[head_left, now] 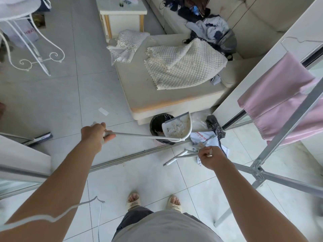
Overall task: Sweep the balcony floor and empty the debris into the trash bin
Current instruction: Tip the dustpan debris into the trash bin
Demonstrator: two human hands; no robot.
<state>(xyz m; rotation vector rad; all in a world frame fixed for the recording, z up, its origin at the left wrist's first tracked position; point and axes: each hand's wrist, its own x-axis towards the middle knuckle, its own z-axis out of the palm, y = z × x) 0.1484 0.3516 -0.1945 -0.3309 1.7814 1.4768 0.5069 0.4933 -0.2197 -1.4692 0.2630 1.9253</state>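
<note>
Dustpan (176, 127): light, rigid plastic, debris loose; my left hand (95, 135) grips its long handle's end, tilted over trash bin (157, 124); right hand (209, 158) pinches scraps.

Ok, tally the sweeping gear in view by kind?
White long-handled plastic dustpan, held by left hand, tipped at the bin: 1
Black-lined round trash bin: 1
Dark-bristled broom head on the floor at left: 1
Total: 3
</note>
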